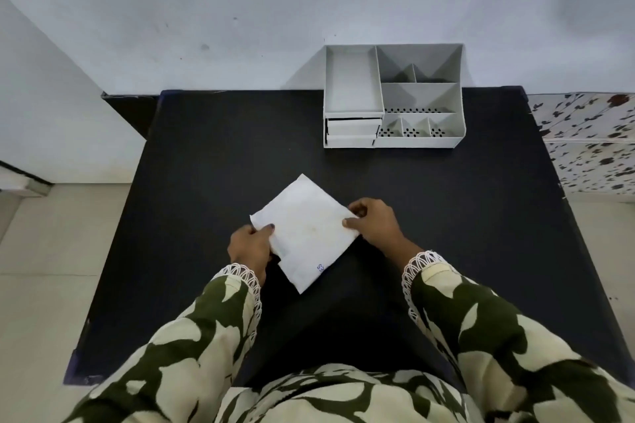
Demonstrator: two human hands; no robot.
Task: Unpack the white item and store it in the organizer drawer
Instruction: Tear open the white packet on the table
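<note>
A flat white packet (pixel 304 233) with small blue print near its lower edge lies turned like a diamond on the black table (pixel 206 154). My left hand (pixel 249 247) pinches its left corner, thumb on top. My right hand (pixel 374 221) grips its right corner. The packet looks sealed; what it holds is hidden. The grey organizer (pixel 393 96) stands at the table's far right, with two small drawers (pixel 353 132) stacked at its lower left, both closed.
The organizer has open compartments, some with perforated floors. A white wall runs behind the table. A floral-patterned surface (pixel 587 144) lies to the right, and pale floor tiles (pixel 51 251) to the left.
</note>
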